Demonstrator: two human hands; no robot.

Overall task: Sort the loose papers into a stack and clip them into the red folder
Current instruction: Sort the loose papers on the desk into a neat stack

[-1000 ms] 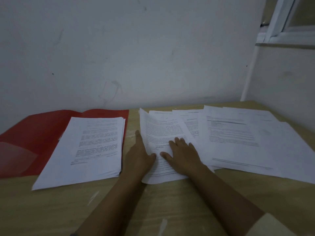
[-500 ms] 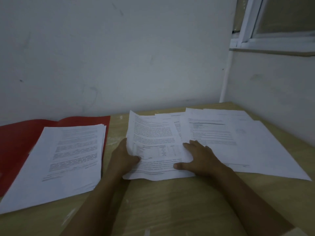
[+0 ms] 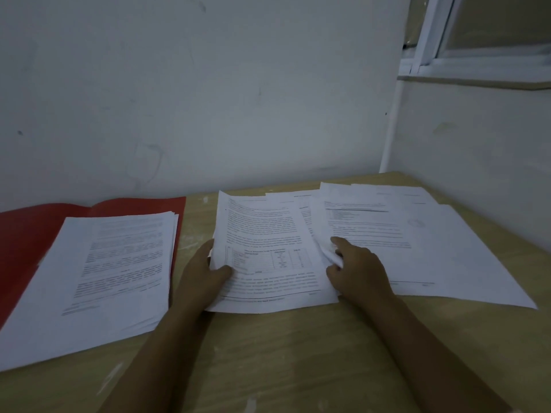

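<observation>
Your left hand grips the left edge of the printed sheet at the middle of the worktop: the thumb lies on top of the page near the small table printed on it, and the fingers are tucked under the edge out of sight. Your right hand is at the sheet's right edge, fingers curled and pinching the paper, which crumples a little there; the forefinger points out toward the spread of loose papers just beside it on the right. That spread fans toward the corner of the wall, its sheets overlapping, and the held sheet overlaps its near left part.

The stack of sorted pages lies to the left of your left hand, close to it but apart, resting on the open red folder, whose far flap shows behind the pile.

Half a second ago your right hand lay flat and spread on the paper; now it has closed into a pinch. Your left thumb has moved further onto the page. The sheet's left edge is lifted and curled as before. The view has swung slightly left, so more of the folder shows.
</observation>
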